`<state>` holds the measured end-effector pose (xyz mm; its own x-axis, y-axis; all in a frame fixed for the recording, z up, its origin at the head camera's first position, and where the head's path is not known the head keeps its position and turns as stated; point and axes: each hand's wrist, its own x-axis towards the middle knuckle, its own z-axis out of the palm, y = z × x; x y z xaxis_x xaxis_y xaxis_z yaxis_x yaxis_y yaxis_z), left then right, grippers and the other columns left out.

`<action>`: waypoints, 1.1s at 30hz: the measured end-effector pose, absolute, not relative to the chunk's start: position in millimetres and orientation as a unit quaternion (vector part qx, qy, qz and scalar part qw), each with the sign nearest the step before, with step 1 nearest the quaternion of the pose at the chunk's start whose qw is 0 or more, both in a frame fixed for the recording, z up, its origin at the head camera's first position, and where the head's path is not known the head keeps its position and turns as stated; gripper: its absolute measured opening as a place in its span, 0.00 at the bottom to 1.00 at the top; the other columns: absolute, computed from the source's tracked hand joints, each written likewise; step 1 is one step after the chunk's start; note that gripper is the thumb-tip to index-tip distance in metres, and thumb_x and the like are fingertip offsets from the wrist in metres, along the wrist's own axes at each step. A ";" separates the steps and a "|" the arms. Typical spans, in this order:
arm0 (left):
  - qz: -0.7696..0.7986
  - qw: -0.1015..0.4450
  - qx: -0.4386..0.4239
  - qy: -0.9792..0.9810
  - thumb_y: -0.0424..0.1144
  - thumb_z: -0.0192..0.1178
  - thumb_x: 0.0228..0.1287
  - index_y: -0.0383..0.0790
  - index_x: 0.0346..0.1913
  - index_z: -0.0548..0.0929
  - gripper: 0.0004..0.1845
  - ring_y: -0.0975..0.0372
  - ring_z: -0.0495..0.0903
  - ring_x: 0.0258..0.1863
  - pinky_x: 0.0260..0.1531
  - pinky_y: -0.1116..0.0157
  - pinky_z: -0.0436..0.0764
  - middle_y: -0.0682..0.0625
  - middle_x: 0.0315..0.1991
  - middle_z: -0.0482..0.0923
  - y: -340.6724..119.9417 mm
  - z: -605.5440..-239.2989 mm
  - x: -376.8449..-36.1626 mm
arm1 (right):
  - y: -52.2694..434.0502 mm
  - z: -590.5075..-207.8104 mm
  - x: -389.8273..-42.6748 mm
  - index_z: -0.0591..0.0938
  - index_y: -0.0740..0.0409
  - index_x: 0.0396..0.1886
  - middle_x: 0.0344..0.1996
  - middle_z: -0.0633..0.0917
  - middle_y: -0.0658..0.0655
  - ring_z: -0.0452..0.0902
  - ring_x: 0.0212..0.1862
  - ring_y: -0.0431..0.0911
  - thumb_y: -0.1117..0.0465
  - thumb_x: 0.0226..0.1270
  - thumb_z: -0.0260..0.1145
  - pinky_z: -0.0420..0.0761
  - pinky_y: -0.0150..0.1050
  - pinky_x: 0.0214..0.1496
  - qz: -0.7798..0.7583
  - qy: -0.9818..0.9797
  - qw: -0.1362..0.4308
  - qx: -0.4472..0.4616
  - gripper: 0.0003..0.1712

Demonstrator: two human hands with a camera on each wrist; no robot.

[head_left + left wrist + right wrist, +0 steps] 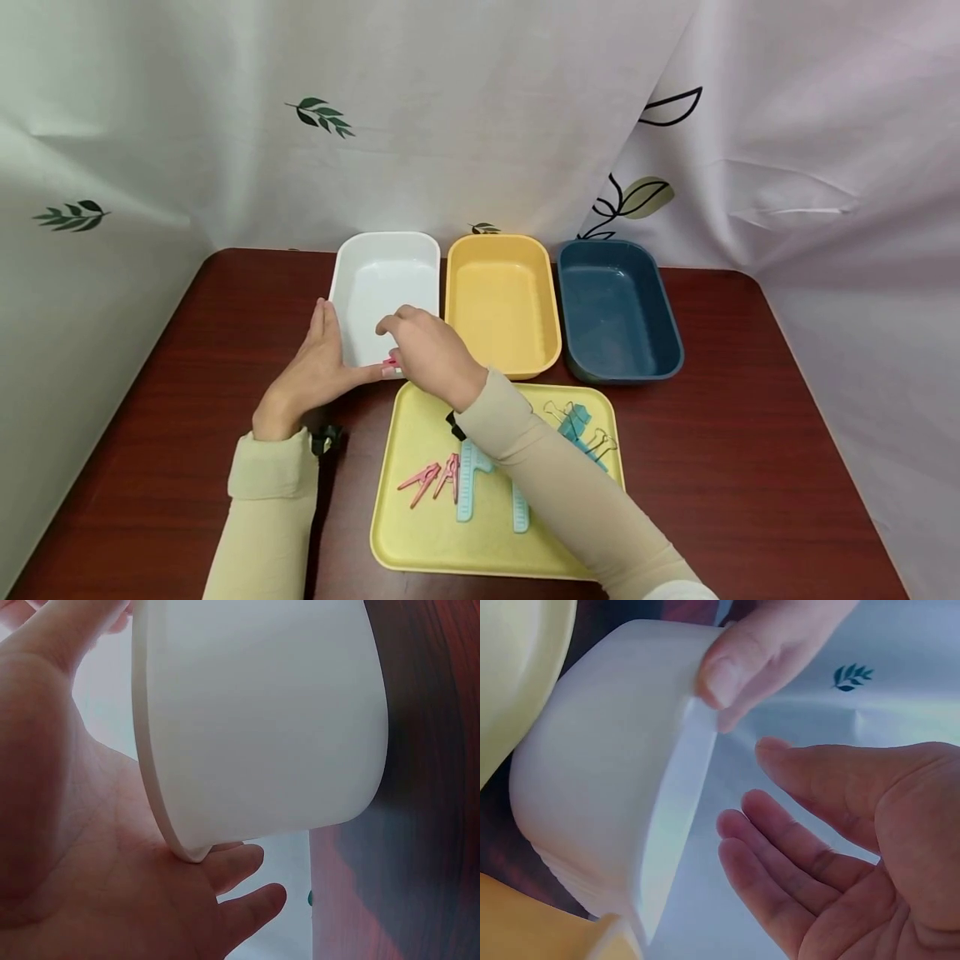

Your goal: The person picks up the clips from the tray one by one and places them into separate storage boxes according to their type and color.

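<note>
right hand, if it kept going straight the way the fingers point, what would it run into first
The right hand hovers over the near rim of the white bin, fingers pointing away and left. Going straight on, it would probably meet the bin's inside or its left wall, which the left hand holds; depth is hard to judge.

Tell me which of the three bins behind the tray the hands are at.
The white rectangular plastic bin, leftmost of the row. The left hand rests against its near-left corner and the right hand hovers over its near rim; the yellow bin and dark blue bin go untouched.
</note>
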<state>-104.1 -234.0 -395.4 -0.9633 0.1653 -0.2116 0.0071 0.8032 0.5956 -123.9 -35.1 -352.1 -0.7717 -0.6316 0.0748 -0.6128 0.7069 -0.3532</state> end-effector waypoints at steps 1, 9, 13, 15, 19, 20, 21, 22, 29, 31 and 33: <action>0.310 0.128 0.046 0.941 0.68 0.68 0.55 0.28 0.74 0.20 0.75 0.41 0.23 0.77 0.71 0.40 0.52 0.34 0.76 0.13 -233.9 -395.6 -104.1 | -34.1 -351.0 -122.6 0.85 0.56 0.56 0.50 0.84 0.55 0.80 0.45 0.43 0.68 0.67 0.67 0.79 0.30 0.45 -0.182 0.923 0.024 -0.339 0.18; 0.317 0.122 0.044 0.939 0.68 0.69 0.54 0.30 0.75 0.21 0.76 0.41 0.26 0.78 0.71 0.39 0.55 0.35 0.77 0.15 -232.3 -396.7 -103.4 | -23.7 -347.5 -115.2 0.85 0.58 0.55 0.48 0.84 0.55 0.80 0.46 0.43 0.66 0.70 0.66 0.79 0.30 0.47 -0.173 0.918 0.008 -0.358 0.15; 0.316 0.119 0.046 0.940 0.67 0.69 0.54 0.29 0.75 0.22 0.75 0.40 0.27 0.78 0.70 0.39 0.55 0.34 0.77 0.16 -231.9 -395.5 -103.9 | -18.8 -345.5 -112.5 0.85 0.58 0.55 0.48 0.84 0.55 0.80 0.47 0.44 0.65 0.71 0.65 0.79 0.32 0.49 -0.178 0.915 0.005 -0.361 0.15; 0.315 0.120 0.045 0.940 0.68 0.69 0.54 0.29 0.75 0.22 0.76 0.40 0.27 0.78 0.70 0.39 0.55 0.34 0.77 0.16 -232.0 -395.3 -104.3 | -17.3 -344.8 -110.7 0.85 0.58 0.55 0.48 0.84 0.54 0.80 0.47 0.44 0.64 0.72 0.65 0.79 0.32 0.50 -0.183 0.914 0.004 -0.363 0.14; 0.314 0.119 0.044 0.941 0.68 0.69 0.53 0.30 0.75 0.21 0.76 0.40 0.28 0.78 0.70 0.38 0.55 0.34 0.77 0.16 -232.8 -395.5 -104.3 | -15.1 -343.6 -106.9 0.85 0.58 0.55 0.47 0.84 0.54 0.80 0.47 0.44 0.63 0.71 0.67 0.80 0.32 0.50 -0.188 0.910 0.005 -0.369 0.15; 0.314 0.118 0.044 0.941 0.68 0.70 0.53 0.30 0.75 0.21 0.76 0.40 0.28 0.78 0.70 0.38 0.55 0.34 0.77 0.16 -232.9 -395.6 -104.2 | -14.6 -343.3 -106.0 0.85 0.58 0.55 0.47 0.84 0.54 0.81 0.47 0.44 0.64 0.70 0.67 0.80 0.33 0.49 -0.187 0.910 0.005 -0.371 0.15; 0.315 0.118 0.044 0.941 0.68 0.70 0.53 0.30 0.75 0.21 0.76 0.40 0.28 0.78 0.70 0.38 0.55 0.34 0.77 0.16 -233.1 -395.8 -104.1 | -14.1 -342.8 -105.1 0.85 0.59 0.55 0.47 0.84 0.54 0.81 0.47 0.44 0.64 0.69 0.68 0.80 0.32 0.49 -0.186 0.909 0.004 -0.372 0.15; 0.315 0.117 0.044 0.941 0.67 0.70 0.53 0.30 0.75 0.22 0.76 0.40 0.29 0.78 0.70 0.39 0.55 0.33 0.77 0.16 -233.4 -396.2 -104.0 | -13.6 -342.5 -104.2 0.85 0.59 0.55 0.47 0.84 0.54 0.81 0.47 0.44 0.64 0.69 0.68 0.80 0.33 0.49 -0.186 0.909 0.005 -0.373 0.16; 0.319 0.110 0.045 0.940 0.67 0.70 0.53 0.28 0.76 0.23 0.76 0.41 0.28 0.78 0.71 0.40 0.54 0.34 0.77 0.16 -233.0 -395.2 -103.1 | -10.2 -339.3 -96.4 0.85 0.58 0.55 0.46 0.85 0.54 0.81 0.47 0.43 0.63 0.70 0.68 0.80 0.32 0.50 -0.187 0.904 0.012 -0.384 0.15; 0.319 0.111 0.044 0.940 0.68 0.70 0.52 0.29 0.76 0.23 0.77 0.41 0.28 0.78 0.71 0.40 0.53 0.34 0.77 0.16 -233.2 -395.3 -103.0 | -9.1 -339.3 -93.8 0.85 0.57 0.54 0.46 0.85 0.53 0.80 0.47 0.43 0.63 0.70 0.68 0.80 0.33 0.50 -0.191 0.902 0.018 -0.387 0.14; 0.319 0.112 0.042 0.940 0.68 0.70 0.52 0.29 0.75 0.22 0.77 0.41 0.28 0.78 0.71 0.39 0.54 0.34 0.77 0.16 -233.4 -395.3 -102.9 | -7.8 -339.4 -91.4 0.85 0.57 0.54 0.46 0.85 0.53 0.80 0.47 0.43 0.64 0.70 0.68 0.80 0.34 0.50 -0.193 0.900 0.024 -0.390 0.14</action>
